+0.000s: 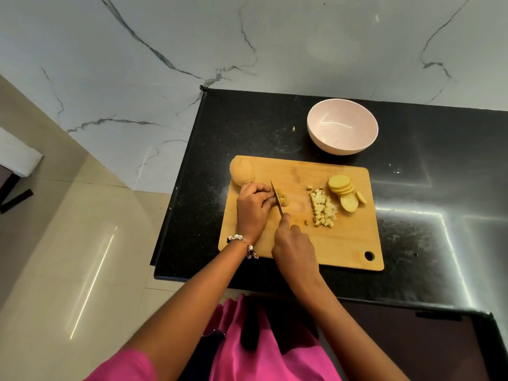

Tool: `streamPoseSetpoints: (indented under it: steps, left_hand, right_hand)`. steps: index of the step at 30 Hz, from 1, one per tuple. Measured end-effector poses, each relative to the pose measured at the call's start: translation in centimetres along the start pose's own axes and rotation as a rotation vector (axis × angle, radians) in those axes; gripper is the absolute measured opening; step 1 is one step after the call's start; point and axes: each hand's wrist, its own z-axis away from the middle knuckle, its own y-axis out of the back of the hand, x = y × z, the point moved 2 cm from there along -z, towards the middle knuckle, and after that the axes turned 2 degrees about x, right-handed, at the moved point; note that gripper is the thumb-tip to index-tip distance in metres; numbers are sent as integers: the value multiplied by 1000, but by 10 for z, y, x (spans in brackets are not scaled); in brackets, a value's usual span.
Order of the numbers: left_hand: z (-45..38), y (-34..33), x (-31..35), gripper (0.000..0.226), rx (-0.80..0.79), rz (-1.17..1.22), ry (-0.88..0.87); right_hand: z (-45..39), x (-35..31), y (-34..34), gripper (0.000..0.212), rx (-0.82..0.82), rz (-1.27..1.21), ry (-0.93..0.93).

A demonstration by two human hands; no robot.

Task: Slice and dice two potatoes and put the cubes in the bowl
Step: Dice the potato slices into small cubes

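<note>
Left hand [254, 204] pins the firm, wet-slick potato piece [283, 200]; right hand [294, 243] clenches the knife [276, 198]. Fingers should stay tucked back.

The person wears a bright pink garment [264, 353] with short sleeves and a beaded bracelet [243, 244] of white and dark beads on the left wrist.

Both hands, left [254, 206] and right [293, 242], curled, gripping.

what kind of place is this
Most likely a home kitchen. A wooden cutting board lies on a black stone counter with a pink bowl beyond it, against a marble-patterned wall, and a hand works a knife through potato.
</note>
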Motion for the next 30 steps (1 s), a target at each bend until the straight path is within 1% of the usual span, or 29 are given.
streamPoseSetpoints:
  steps: [3, 5, 6, 8, 10, 12, 15, 16, 18, 21, 23, 25, 28, 30]
  left_hand:
    - [0, 1, 0, 14, -8, -2, 4]
    - [0, 1, 2, 14, -27, -15, 5]
    - [0, 1, 2, 14, -30, -27, 0]
    - [2, 0, 6, 13, -16, -53, 4]
    - [5, -2, 13, 15, 22, -104, 25]
    - [7, -5, 23, 22, 26, -178, 65]
    - [5, -12, 40, 48, -84, -305, 198]
    - [3, -15, 43, 52, -103, -367, 219]
    - [-1, -18, 47, 50, -127, -452, 239]
    - [-5, -19, 45, 39, -159, -436, 266]
    - [-8, -17, 39, 34, -194, -370, 241]
    - [-11, -13, 30, 33, -269, -270, 161]
    - [-19, -3, 21, 40, -410, -161, 16]
    - [-20, 2, 20, 46, -461, -126, -33]
  right_hand:
    - [28, 9, 1, 57, -60, -37, -13]
    - [29, 19, 7, 55, -115, -146, -48]
    - [26, 23, 12, 51, -112, -205, -46]
    - [19, 29, 27, 42, -51, -318, -43]
    - [11, 35, 39, 35, -6, -385, -62]
    - [4, 41, 41, 36, 32, -380, -96]
    - [-3, 48, 36, 35, 43, -345, -134]
    - [-3, 50, 34, 34, 41, -335, -142]
    - [-4, 51, 32, 32, 42, -319, -158]
    - [-5, 53, 30, 28, 56, -317, -163]
    - [-6, 53, 29, 28, 57, -329, -151]
    - [-6, 53, 28, 29, 60, -339, -131]
    - [-6, 53, 27, 34, 58, -331, -95]
    - [-5, 52, 25, 36, 44, -315, -73]
